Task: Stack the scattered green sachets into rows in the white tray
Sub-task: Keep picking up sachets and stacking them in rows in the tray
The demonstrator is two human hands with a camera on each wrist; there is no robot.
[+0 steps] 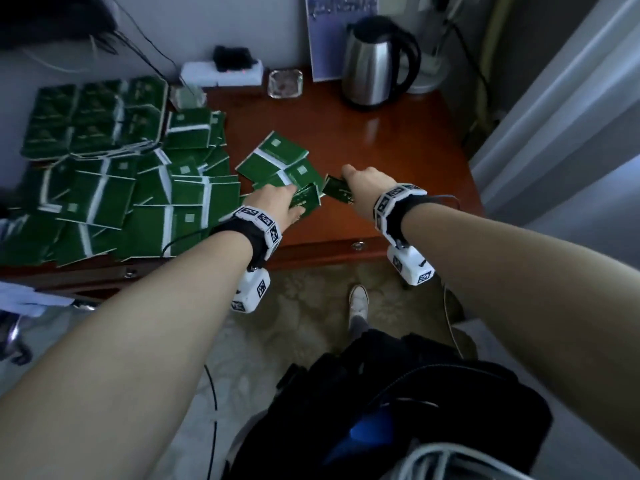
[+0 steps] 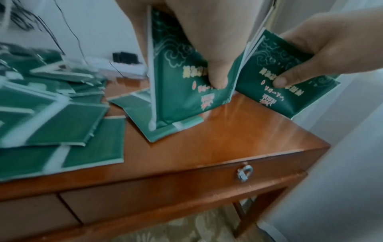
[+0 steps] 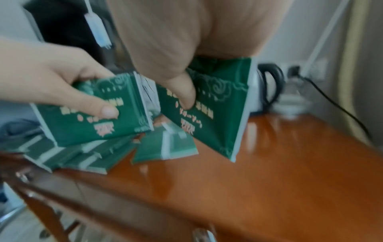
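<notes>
Polished wood, the desk point(image 1: 398, 161) carries a heap of green sachets point(image 1: 114, 199) left of both hands, too many and too overlapped to count; two more point(image 1: 277, 161) lie just beyond the left hand. One white tray point(image 1: 163, 109), packed with sachets, sits farther left. The left hand point(image 1: 280, 202) pinches a small stack point(image 2: 178, 91), count unclear; the right hand point(image 1: 363, 180) pinches another sachet bundle point(image 3: 215, 111).

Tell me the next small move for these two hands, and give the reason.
Probably bring the right hand across and merge its sachets with the left hand's stack. Each hand grips a small upright bunch over the table, nearly touching; one squared stack would go more easily to the tray at far left.
</notes>
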